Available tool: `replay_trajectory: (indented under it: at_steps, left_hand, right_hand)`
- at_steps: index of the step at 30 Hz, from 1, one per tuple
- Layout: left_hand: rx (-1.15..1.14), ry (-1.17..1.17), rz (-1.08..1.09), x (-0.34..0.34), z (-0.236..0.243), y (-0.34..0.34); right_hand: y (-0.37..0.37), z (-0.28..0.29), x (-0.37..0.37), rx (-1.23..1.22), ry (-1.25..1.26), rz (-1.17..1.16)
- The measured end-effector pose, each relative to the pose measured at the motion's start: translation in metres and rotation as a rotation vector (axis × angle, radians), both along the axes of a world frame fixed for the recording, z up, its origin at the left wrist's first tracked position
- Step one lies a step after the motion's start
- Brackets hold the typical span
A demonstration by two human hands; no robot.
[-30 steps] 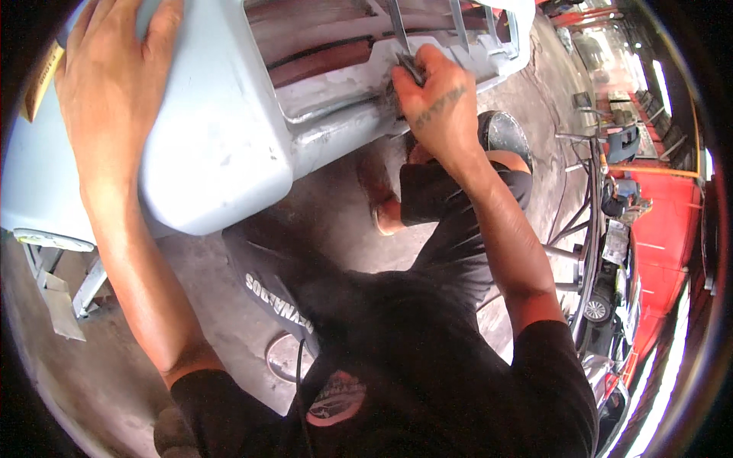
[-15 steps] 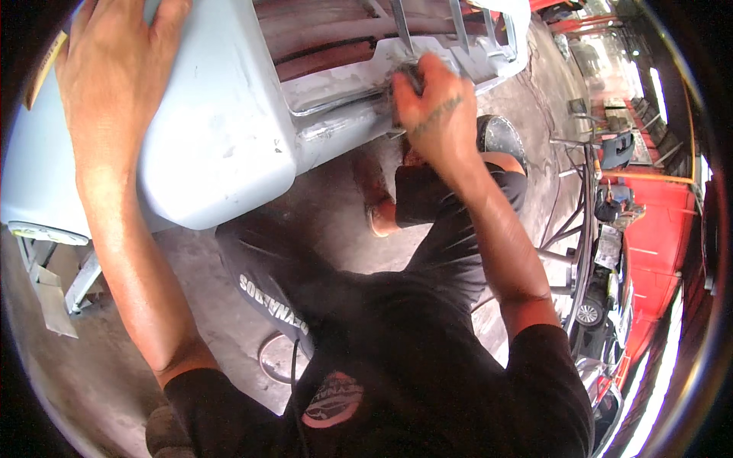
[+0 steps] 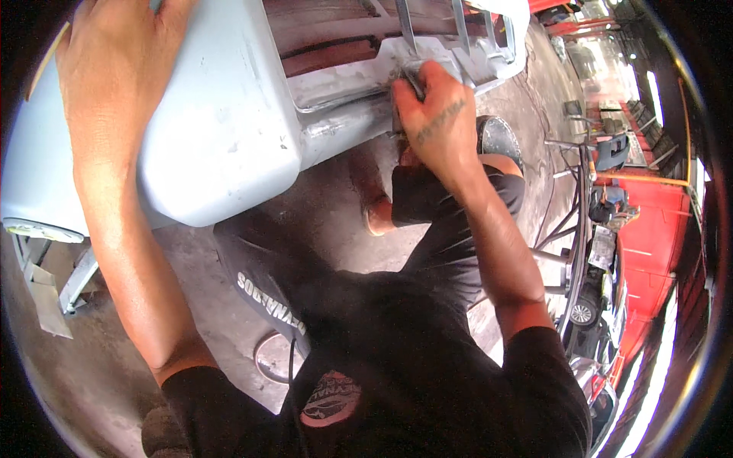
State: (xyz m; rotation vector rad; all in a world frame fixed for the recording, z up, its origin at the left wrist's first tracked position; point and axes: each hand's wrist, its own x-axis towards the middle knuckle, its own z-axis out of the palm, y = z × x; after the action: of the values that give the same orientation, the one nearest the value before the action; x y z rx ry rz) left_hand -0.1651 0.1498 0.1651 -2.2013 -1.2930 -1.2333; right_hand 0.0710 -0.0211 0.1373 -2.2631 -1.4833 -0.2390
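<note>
A pale blue-grey vehicle bumper (image 3: 214, 130) fills the upper left, with a grille opening crossed by slats (image 3: 405, 23) and smudged, dusty lower edges. My left hand (image 3: 118, 61) rests on the bumper's rounded end, fingers apart, their tips cut off by the top of the picture. My right hand (image 3: 435, 118) is closed around a small dark pad (image 3: 412, 82), pressed at the scuffed lower lip of the grille opening. My fingers hide much of that pad, so its exact kind is unclear.
Below are my legs in black shorts and a concrete floor (image 3: 195, 282). Metal stand legs (image 3: 80, 275) are at left. A round black disc (image 3: 500, 145) lies beside my knee. At right are dark metal racks (image 3: 565, 214), a car wheel (image 3: 582, 311) and a red wall (image 3: 649, 244).
My right hand has moved slightly down along the grille's edge, still holding the dark pad. The whole view has shifted a little; my left hand stays on the bumper.
</note>
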Motion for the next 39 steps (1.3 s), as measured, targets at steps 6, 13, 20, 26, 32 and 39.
replay_trajectory:
  at_steps: [6, 13, 20, 26, 32, 39]
  left_hand:
    - [-0.051, -0.023, -0.065, -0.002, 0.007, -0.004]
    - [-0.059, -0.019, -0.076, 0.002, 0.007, -0.001]
    - [0.017, -0.049, -0.079, 0.002, 0.000, 0.003]
    - [0.088, 0.108, -0.009, -0.007, -0.011, 0.019]
    - [0.159, 0.249, 0.013, -0.023, -0.034, 0.055]
    - [0.139, 0.295, -0.055, -0.042, -0.030, 0.066]
  right_hand:
    - [-0.004, -0.001, -0.010, -0.025, 0.054, -0.031]
    - [0.007, -0.002, 0.001, -0.030, -0.013, 0.000]
    - [0.019, -0.001, 0.010, -0.024, -0.038, -0.034]
    - [0.023, -0.001, 0.016, -0.037, -0.147, -0.049]
    - [-0.001, 0.022, 0.082, 0.115, -0.231, 0.153]
    - [-0.019, 0.027, 0.026, -0.427, -0.472, 0.284]
